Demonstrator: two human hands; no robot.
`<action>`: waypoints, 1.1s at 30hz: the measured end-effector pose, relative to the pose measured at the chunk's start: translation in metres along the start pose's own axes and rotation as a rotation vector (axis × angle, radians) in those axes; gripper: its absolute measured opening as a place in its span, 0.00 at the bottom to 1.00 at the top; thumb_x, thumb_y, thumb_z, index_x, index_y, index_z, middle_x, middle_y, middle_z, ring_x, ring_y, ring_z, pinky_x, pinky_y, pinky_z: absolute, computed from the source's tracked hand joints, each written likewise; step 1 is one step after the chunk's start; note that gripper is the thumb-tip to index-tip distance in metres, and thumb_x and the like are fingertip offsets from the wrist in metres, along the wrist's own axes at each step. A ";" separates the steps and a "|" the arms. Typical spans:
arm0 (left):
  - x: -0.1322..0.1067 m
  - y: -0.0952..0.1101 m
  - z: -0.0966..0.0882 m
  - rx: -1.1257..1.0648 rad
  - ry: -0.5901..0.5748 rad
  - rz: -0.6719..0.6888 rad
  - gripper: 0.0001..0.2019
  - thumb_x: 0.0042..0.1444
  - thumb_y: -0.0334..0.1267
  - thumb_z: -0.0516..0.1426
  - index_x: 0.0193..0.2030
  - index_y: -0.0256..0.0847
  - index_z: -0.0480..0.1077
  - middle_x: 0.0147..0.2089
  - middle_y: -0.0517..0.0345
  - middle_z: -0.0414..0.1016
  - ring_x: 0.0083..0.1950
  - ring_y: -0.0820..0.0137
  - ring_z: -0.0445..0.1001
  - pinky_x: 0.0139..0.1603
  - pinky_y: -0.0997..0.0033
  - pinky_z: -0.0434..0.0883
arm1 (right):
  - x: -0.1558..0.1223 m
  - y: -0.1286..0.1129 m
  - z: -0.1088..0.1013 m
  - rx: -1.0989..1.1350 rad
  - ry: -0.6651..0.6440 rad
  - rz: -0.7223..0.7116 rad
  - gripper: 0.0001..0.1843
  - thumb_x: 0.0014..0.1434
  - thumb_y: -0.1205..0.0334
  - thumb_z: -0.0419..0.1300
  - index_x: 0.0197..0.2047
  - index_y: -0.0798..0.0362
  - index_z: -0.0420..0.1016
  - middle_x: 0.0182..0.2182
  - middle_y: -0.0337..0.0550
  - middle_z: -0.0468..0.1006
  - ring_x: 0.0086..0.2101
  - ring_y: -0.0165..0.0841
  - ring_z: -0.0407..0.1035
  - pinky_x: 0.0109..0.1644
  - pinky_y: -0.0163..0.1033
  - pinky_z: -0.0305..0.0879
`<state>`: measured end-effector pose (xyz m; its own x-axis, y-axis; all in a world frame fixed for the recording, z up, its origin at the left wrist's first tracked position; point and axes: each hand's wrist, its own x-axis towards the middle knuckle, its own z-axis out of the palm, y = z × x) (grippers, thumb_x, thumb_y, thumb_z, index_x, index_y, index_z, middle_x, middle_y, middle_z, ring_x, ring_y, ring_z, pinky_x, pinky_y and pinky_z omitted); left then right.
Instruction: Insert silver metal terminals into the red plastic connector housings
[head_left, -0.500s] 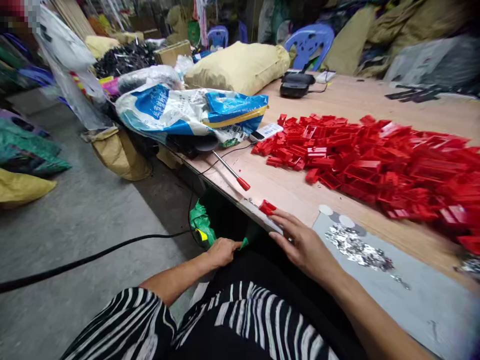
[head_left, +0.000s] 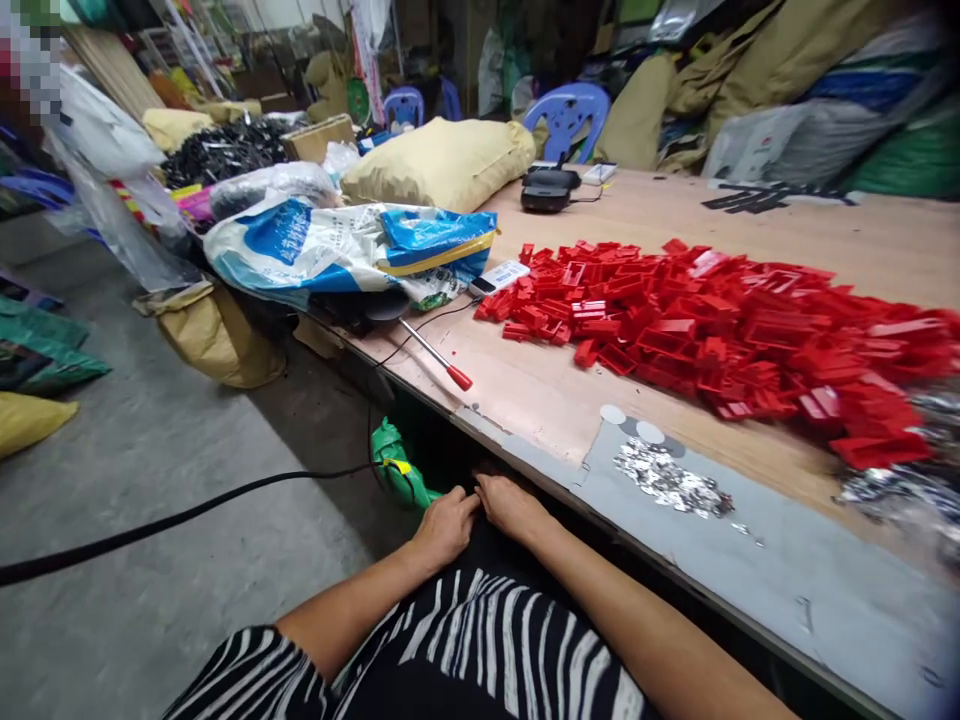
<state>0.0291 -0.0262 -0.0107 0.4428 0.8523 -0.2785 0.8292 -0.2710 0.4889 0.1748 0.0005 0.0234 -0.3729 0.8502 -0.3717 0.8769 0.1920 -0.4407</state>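
At the near edge of the desk [head_left: 540, 405], the grip of the left hand [head_left: 448, 525] seems to pinch the green plastic bag [head_left: 411, 486], likely to steady it, beside the right hand [head_left: 514, 508], whose grip I cannot tell, while red plastic housings [head_left: 697, 325] lie heaped atop the desk.

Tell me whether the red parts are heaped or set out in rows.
Heaped: the red parts lie jumbled over one another at mixed angles on the table.
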 end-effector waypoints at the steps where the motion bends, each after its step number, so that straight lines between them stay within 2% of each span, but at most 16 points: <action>1: -0.001 -0.003 0.000 -0.010 0.012 0.003 0.14 0.63 0.38 0.48 0.51 0.44 0.70 0.43 0.54 0.71 0.43 0.69 0.72 0.46 0.71 0.69 | -0.006 0.003 0.003 -0.003 0.004 0.024 0.20 0.66 0.65 0.44 0.57 0.61 0.68 0.44 0.61 0.78 0.46 0.44 0.73 0.48 0.45 0.68; 3: -0.002 -0.009 0.001 -0.031 0.039 -0.007 0.15 0.63 0.41 0.49 0.52 0.43 0.70 0.43 0.54 0.70 0.44 0.68 0.73 0.47 0.71 0.69 | -0.021 0.006 0.006 0.002 0.020 0.051 0.19 0.66 0.64 0.46 0.56 0.60 0.69 0.45 0.60 0.77 0.46 0.44 0.73 0.49 0.45 0.67; 6: -0.001 -0.019 0.003 -0.055 0.058 -0.036 0.20 0.62 0.46 0.49 0.55 0.40 0.69 0.43 0.51 0.72 0.43 0.66 0.74 0.47 0.69 0.70 | -0.043 0.008 0.004 0.042 0.059 0.021 0.18 0.64 0.63 0.51 0.56 0.53 0.69 0.47 0.52 0.77 0.48 0.40 0.71 0.52 0.40 0.65; 8: -0.001 -0.023 0.006 -0.064 0.056 -0.034 0.21 0.61 0.47 0.50 0.56 0.38 0.69 0.43 0.50 0.73 0.44 0.65 0.75 0.48 0.67 0.71 | -0.058 0.012 0.001 0.068 0.096 -0.001 0.19 0.62 0.63 0.53 0.56 0.49 0.69 0.49 0.46 0.76 0.49 0.37 0.70 0.53 0.37 0.64; 10: -0.002 -0.024 0.008 -0.073 0.059 -0.017 0.22 0.61 0.46 0.50 0.57 0.36 0.68 0.45 0.49 0.74 0.46 0.64 0.75 0.49 0.67 0.71 | -0.076 0.018 -0.002 0.128 0.153 -0.005 0.19 0.61 0.64 0.54 0.55 0.49 0.70 0.50 0.45 0.75 0.48 0.35 0.70 0.53 0.36 0.64; 16: -0.011 -0.012 0.011 -0.147 0.218 0.041 0.22 0.61 0.46 0.51 0.59 0.42 0.66 0.51 0.51 0.71 0.51 0.64 0.74 0.52 0.65 0.71 | -0.150 0.035 -0.002 0.443 0.354 0.106 0.12 0.62 0.61 0.53 0.47 0.49 0.75 0.40 0.43 0.78 0.42 0.35 0.71 0.47 0.36 0.64; 21: -0.014 0.012 0.008 -0.161 0.320 0.231 0.21 0.62 0.43 0.51 0.61 0.45 0.64 0.52 0.51 0.71 0.52 0.64 0.73 0.53 0.62 0.72 | -0.201 0.046 -0.013 0.598 0.512 0.227 0.10 0.62 0.56 0.54 0.38 0.50 0.74 0.31 0.38 0.76 0.32 0.31 0.68 0.36 0.33 0.61; 25: -0.009 0.029 0.010 -0.195 0.304 0.509 0.19 0.62 0.40 0.52 0.59 0.46 0.66 0.51 0.51 0.74 0.52 0.66 0.74 0.52 0.66 0.73 | -0.225 0.064 -0.032 0.611 0.678 0.318 0.15 0.63 0.50 0.52 0.35 0.52 0.71 0.25 0.35 0.70 0.27 0.29 0.61 0.32 0.32 0.57; 28: 0.000 0.034 0.015 -0.167 0.286 0.691 0.18 0.61 0.38 0.53 0.58 0.46 0.67 0.47 0.52 0.77 0.48 0.66 0.76 0.49 0.67 0.75 | -0.236 0.081 -0.047 0.566 0.814 0.375 0.19 0.64 0.47 0.49 0.34 0.52 0.70 0.27 0.37 0.70 0.28 0.29 0.62 0.33 0.32 0.58; 30: 0.006 0.036 0.018 -0.149 0.283 0.733 0.17 0.61 0.38 0.53 0.57 0.46 0.67 0.45 0.52 0.78 0.46 0.67 0.77 0.47 0.67 0.75 | -0.239 0.091 -0.058 0.513 0.870 0.420 0.20 0.65 0.46 0.48 0.34 0.52 0.70 0.29 0.38 0.72 0.30 0.31 0.65 0.34 0.32 0.60; 33: 0.014 0.040 0.022 -0.135 0.282 0.725 0.15 0.61 0.38 0.53 0.55 0.47 0.69 0.43 0.54 0.79 0.43 0.68 0.78 0.45 0.70 0.76 | -0.235 0.107 -0.074 0.429 0.896 0.468 0.20 0.65 0.46 0.46 0.34 0.51 0.70 0.27 0.39 0.73 0.29 0.32 0.66 0.34 0.33 0.62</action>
<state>0.0758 -0.0352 -0.0128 0.7391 0.5698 0.3593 0.3101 -0.7613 0.5694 0.3788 -0.1422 0.1241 0.4769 0.8757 0.0755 0.6312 -0.2814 -0.7228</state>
